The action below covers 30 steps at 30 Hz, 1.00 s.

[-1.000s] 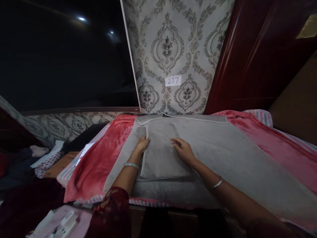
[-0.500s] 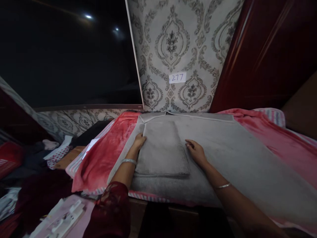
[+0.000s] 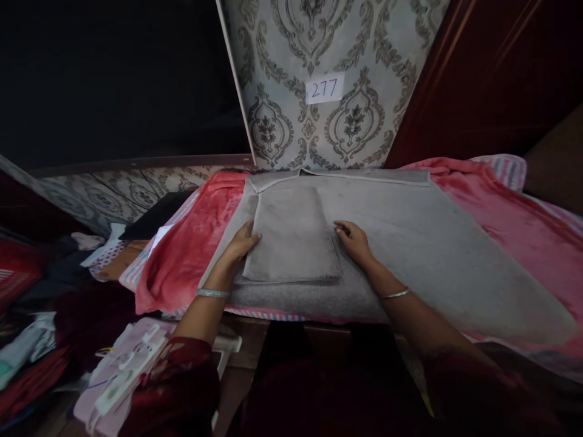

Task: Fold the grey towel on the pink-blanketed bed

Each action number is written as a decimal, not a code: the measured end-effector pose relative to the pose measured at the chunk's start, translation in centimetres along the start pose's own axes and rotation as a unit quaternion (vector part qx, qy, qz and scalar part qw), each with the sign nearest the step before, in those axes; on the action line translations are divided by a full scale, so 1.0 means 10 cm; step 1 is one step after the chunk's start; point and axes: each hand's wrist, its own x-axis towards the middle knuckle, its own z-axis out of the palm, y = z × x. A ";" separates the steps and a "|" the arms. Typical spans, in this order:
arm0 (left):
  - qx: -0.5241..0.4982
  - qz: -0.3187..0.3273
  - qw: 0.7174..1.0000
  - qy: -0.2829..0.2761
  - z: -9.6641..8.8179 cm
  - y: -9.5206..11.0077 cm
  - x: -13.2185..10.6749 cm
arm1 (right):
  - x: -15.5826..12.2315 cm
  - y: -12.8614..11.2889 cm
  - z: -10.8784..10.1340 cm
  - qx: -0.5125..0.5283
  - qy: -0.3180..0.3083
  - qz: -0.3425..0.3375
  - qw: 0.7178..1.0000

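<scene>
We find the folded grey cloth between the two hands, flat on a larger grey sheet. The left hand meets its left edge, thumb over the border; the other fingers are partly hidden, and we cannot tell whether they pinch a layer or merely rest there. The right hand sits just beside the opposite edge, fingers half bent and loosely parted; its palm is turned from our view, and we cannot determine whether the fingertips brush the fabric. The inner layers of the fold are concealed, so we cannot count them.

The right forearm covers part of the sheet. Outward from the left hand lies a red blanket; its pinker stretch, well to the right of the right hand, is cut off by the frame. Beyond both hands, the sheet's far border is turned over, with a dark gap near its middle. Past it we note patterned wallpaper bearing a paper label marked 277, a black screen cropped above and at left, and a cropped dark red panel.

Below and left of the left hand, the left sleeve partly covers a white power strip. Clothes farther left are too dim to separate.
</scene>
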 end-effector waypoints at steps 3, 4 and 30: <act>0.098 0.029 0.994 0.046 0.04 0.00 -0.03 | -0.07 -0.18 -0.08 -0.009 -0.021 -0.027 0.999; 0.134 0.033 0.989 0.055 0.06 0.01 -0.03 | -0.10 -0.26 -0.11 -0.019 -0.031 -0.052 0.998; 0.297 -0.020 0.954 0.049 0.13 0.06 -0.29 | -0.12 -1.05 0.46 -0.227 -0.347 -0.235 0.879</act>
